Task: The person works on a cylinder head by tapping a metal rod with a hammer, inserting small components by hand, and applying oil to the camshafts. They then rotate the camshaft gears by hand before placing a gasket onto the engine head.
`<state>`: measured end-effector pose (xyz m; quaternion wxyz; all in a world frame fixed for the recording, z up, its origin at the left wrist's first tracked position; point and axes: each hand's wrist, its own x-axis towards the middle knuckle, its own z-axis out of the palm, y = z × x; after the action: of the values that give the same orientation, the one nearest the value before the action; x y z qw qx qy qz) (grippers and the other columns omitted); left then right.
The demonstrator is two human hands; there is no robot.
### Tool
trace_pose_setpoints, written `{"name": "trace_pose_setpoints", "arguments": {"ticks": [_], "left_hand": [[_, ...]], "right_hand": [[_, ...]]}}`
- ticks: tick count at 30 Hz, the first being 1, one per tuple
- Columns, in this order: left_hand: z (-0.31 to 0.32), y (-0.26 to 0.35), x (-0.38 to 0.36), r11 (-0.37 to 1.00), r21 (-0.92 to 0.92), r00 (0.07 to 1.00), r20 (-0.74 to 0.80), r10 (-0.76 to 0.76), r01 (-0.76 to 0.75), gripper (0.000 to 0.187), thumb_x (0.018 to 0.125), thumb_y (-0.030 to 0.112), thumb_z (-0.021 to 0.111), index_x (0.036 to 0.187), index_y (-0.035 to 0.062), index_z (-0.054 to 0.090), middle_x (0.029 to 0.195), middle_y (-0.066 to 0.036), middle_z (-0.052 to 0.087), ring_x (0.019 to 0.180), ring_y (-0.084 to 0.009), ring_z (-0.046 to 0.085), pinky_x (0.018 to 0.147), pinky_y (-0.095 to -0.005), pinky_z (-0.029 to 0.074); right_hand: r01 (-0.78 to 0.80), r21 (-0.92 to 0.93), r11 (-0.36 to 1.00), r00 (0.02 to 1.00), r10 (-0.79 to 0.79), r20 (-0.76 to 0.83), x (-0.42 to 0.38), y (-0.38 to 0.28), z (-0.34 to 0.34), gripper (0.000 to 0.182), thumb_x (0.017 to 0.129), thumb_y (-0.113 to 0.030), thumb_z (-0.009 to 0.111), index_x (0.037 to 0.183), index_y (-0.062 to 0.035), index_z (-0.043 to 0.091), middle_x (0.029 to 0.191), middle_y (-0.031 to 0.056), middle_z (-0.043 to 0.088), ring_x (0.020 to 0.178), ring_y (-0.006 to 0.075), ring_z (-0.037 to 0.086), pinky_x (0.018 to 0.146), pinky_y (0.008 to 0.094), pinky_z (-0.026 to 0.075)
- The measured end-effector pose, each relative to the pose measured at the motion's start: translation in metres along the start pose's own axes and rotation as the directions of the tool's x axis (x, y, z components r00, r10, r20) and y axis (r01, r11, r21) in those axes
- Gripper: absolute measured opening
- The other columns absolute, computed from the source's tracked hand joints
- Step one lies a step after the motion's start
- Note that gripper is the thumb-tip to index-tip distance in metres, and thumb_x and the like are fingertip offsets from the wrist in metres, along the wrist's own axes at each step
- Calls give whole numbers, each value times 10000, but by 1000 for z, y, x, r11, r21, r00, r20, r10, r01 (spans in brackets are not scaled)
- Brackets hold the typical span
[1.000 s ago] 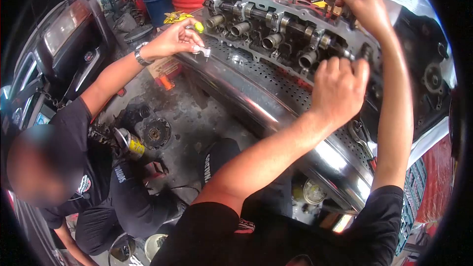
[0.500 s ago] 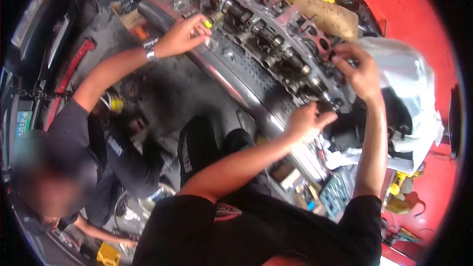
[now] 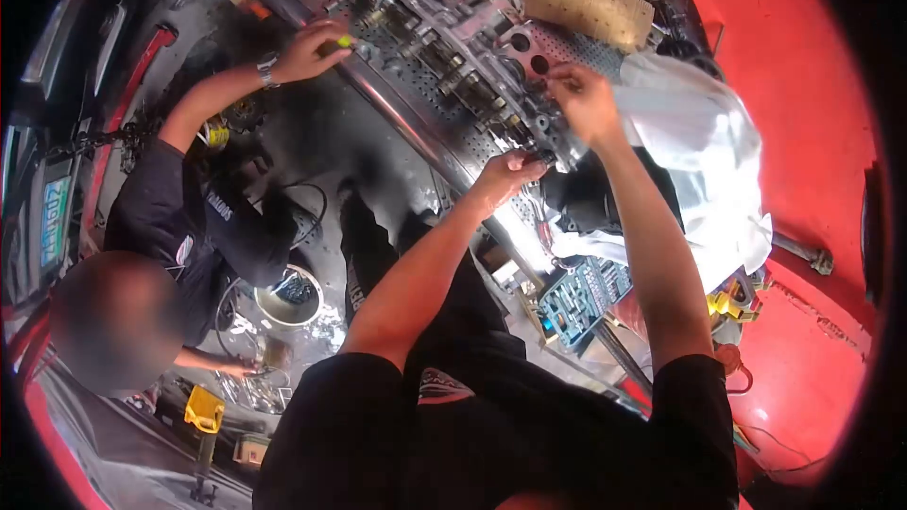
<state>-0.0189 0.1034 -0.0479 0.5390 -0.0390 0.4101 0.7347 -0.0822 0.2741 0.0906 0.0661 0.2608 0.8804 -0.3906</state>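
Note:
A metal cylinder head (image 3: 468, 85) with its valve gear exposed lies on a perforated metal bench (image 3: 430, 127). At its near end, my left hand (image 3: 505, 181) is closed, fingertips against a small dark part that I cannot make out. My right hand (image 3: 588, 106) is bent in a pinch at the head's right side, beside the flange with round ports (image 3: 529, 55). Whatever lies between those fingertips is hidden. A co-worker's hand (image 3: 307, 54), wearing a wristwatch, holds a small yellow-green item by the bench's rounded edge.
The co-worker (image 3: 161, 217) crouches at left, other hand low near a metal bowl (image 3: 288, 295). A teal socket set (image 3: 586, 300) lies below the bench. Clear plastic sheeting (image 3: 704, 151) covers something at right. A brown perforated pad (image 3: 586, 5) lies behind the head.
The view has shifted, so the cylinder head sits further up and left. My left hand's thumb and fingers have drawn together. The co-worker's watched hand is now farther from the head.

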Motion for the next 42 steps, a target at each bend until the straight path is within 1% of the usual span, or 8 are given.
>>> {"name": "trace_pose_setpoints", "arguments": {"ticks": [5,12,15,19,28,33,37,42], "left_hand": [[17,-3,-6,983,-99,988,-41,151,-154,418,937,278,757,1220,-8,644,1143,-36,694,1030,-112,628,871,-286,482],[-20,-33,-4,983,-164,996,-51,75,-82,477,962,228,724,1372,28,585,1156,-88,699,1010,-144,632,866,-334,502],[-11,-46,-1,932,-330,987,-103,120,-147,376,1002,204,670,1332,32,616,1091,-92,700,889,-145,621,774,-324,532],[14,-46,-7,937,-279,922,-374,97,-212,314,996,219,681,1216,-3,655,1019,-72,695,836,-135,599,772,-315,524],[42,-28,-13,953,57,872,-390,295,-297,414,972,369,704,1194,21,668,1078,-63,711,979,-146,645,812,-313,497],[-7,-61,-12,992,112,824,-557,110,-56,358,979,314,704,1134,-9,702,943,-33,701,859,-109,634,755,-270,491],[25,-26,-23,936,1,840,-440,317,-353,421,946,357,745,1106,-29,691,933,-58,710,844,-135,632,754,-295,502],[30,-2,-11,918,371,863,-408,299,-142,430,902,378,793,1030,-26,714,856,-53,702,795,-139,614,746,-304,507]], "right_hand": [[104,-135,985,994,-109,-30,8,15,3,325,860,-282,661,1103,-84,744,1035,165,754,959,325,725,894,383,548],[116,-191,975,993,-120,-4,3,0,0,283,921,-200,639,1115,-11,722,960,121,773,884,179,742,842,306,549],[85,-171,982,996,-89,-15,9,7,2,336,848,-306,670,1094,-92,752,1031,167,753,974,321,723,909,385,545],[83,-197,977,996,-85,-3,8,4,1,326,864,-285,666,1102,-76,746,1021,149,761,964,282,728,902,363,542],[70,-252,965,998,-69,13,4,-7,-2,336,894,-254,655,1142,-41,733,986,102,783,916,193,746,864,323,542],[111,-217,970,994,-112,8,6,2,1,308,912,-242,645,1125,-38,732,960,96,783,903,188,742,845,309,541],[86,-193,977,996,-85,15,4,-6,-2,296,924,-230,648,1124,-28,729,954,98,783,898,174,738,823,296,539],[64,-142,988,998,-60,33,6,-6,-2,284,927,-210,651,1124,-19,726,946,83,783,878,148,729,784,288,537]]}}
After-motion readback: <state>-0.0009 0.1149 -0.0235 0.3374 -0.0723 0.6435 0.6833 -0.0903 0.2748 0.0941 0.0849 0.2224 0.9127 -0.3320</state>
